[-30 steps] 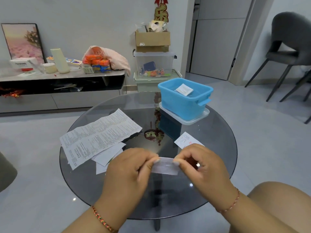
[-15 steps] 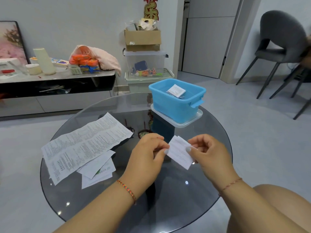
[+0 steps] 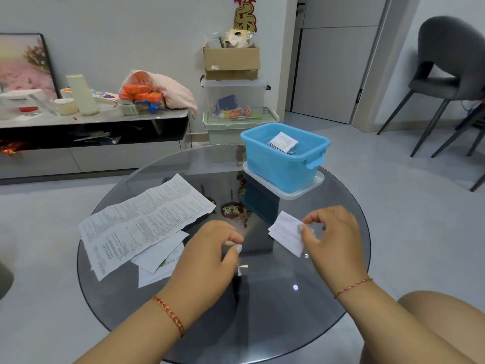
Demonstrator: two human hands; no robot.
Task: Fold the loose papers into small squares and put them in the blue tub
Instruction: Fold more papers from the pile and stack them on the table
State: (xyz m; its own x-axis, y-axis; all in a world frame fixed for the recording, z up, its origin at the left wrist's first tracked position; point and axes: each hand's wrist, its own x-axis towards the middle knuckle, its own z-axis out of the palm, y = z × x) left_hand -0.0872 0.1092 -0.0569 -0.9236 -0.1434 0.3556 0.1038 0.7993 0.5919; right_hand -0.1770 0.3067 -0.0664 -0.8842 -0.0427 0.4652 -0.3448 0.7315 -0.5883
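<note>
My right hand [image 3: 332,237] pinches a small folded white paper [image 3: 286,233] above the round glass table [image 3: 262,306], in front of the blue tub [image 3: 278,166]. Folded paper squares [image 3: 283,142] lie inside the tub, which stands on a clear lid [image 3: 312,183] at the table's far right. My left hand [image 3: 210,254] hovers over the table with fingers loosely curled and nothing in it, apart from the folded paper. A long printed sheet [image 3: 141,222] lies at the table's left on top of smaller loose papers [image 3: 160,258].
Behind the table stand stacked storage boxes [image 3: 233,101] with a cardboard box [image 3: 231,61] on top, and a low cabinet [image 3: 91,132] cluttered with items at the left. Grey chairs [image 3: 446,74] stand at the right. My knee [image 3: 441,324] shows at the lower right.
My left hand has let go of the folded paper and drawn back to the left. My right hand alone now holds the paper and has moved it right, toward the tub.
</note>
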